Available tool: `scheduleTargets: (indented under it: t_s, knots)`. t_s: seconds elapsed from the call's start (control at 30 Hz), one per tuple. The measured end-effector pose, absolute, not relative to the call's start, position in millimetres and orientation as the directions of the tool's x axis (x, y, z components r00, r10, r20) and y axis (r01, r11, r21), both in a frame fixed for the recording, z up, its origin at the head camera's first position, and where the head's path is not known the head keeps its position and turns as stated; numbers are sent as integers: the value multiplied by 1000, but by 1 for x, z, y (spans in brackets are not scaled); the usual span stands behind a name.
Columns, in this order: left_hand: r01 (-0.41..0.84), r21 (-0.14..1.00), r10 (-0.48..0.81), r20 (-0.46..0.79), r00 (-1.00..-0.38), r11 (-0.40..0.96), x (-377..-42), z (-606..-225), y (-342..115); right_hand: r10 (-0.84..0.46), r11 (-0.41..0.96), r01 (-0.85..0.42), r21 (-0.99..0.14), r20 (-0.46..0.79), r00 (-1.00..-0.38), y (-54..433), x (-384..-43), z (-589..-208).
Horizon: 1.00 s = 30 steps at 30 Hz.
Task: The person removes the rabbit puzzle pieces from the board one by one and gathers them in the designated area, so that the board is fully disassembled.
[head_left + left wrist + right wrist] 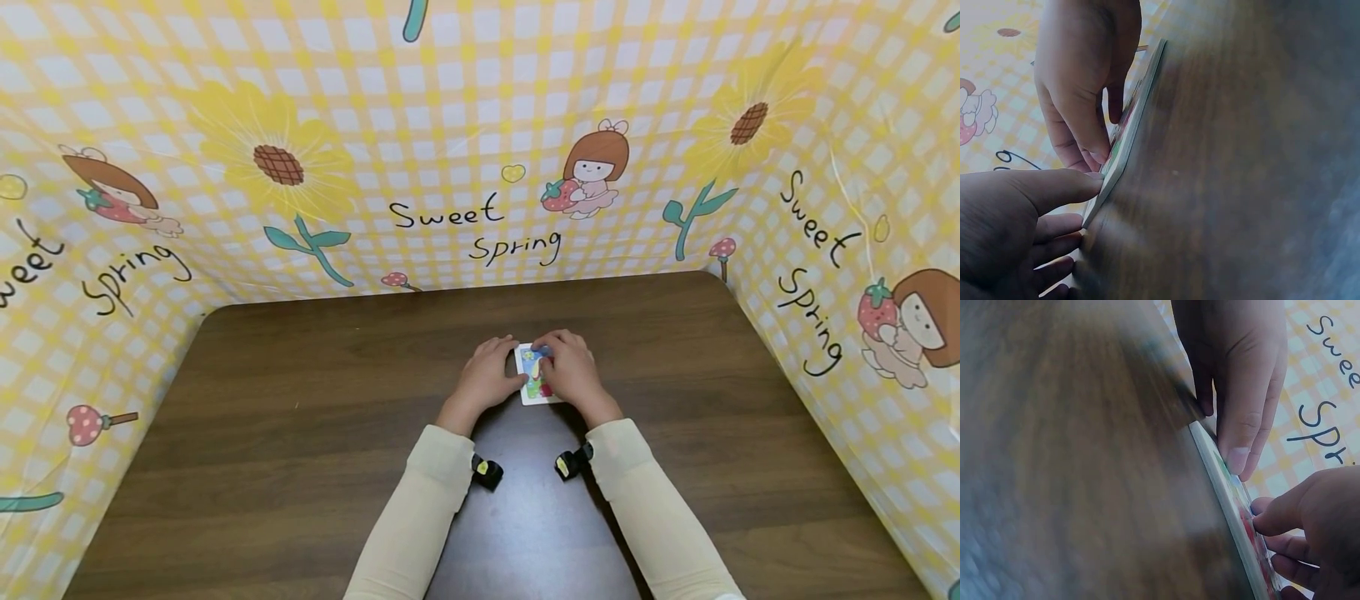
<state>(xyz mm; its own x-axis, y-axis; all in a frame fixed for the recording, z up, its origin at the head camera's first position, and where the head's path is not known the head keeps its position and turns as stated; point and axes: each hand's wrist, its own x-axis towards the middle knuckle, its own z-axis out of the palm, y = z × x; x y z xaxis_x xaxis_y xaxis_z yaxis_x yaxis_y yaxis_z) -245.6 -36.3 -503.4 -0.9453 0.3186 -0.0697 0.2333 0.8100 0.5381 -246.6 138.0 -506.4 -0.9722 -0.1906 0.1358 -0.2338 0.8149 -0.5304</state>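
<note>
A small, flat picture board (531,392) with a white border and a bright blue, green and red picture lies on the brown table. Its pale edge (1124,165) shows in the left wrist view. My left hand (489,372) holds the board's left side, thumb (1088,185) on the rim and fingers along the edge. Over the right part of the picture bends my right hand (573,371). Its thumb (1272,519) and index finger come down close together on the picture, and I cannot tell whether they pinch a piece there.
Dark wood-grain table (300,467) surrounds the board. A yellow-and-white checked cloth (450,100) with printed flowers and figures rises behind the table and along both sides. Small black wrist cameras (487,473) hang at the inner side of both cuffs.
</note>
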Motion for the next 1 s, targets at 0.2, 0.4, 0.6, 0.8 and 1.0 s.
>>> scheduleTargets:
  t_s: [0.2,0.4,0.6,0.8,1.0]
  knots:
    - [226,538,315,-78,-946,812,-246,-504,-37,-194,810,-239,-535,141,-971,139,-247,-506]
    - [228,529,314,-77,-946,818,-246,-503,-36,-193,815,-238,-529,139,-971,138,-247,-505]
    - [224,529,309,-76,-948,818,-246,-502,-35,-186,817,-224,-531,126,-974,137,-247,-505]
    - [227,528,311,-75,-947,818,-246,-503,-34,-174,816,-208,-540,113,-978,137,-247,-504]
    - [225,536,310,-73,-948,814,-245,-503,-34,-170,813,-194,-549,95,-981,137,-247,-504]
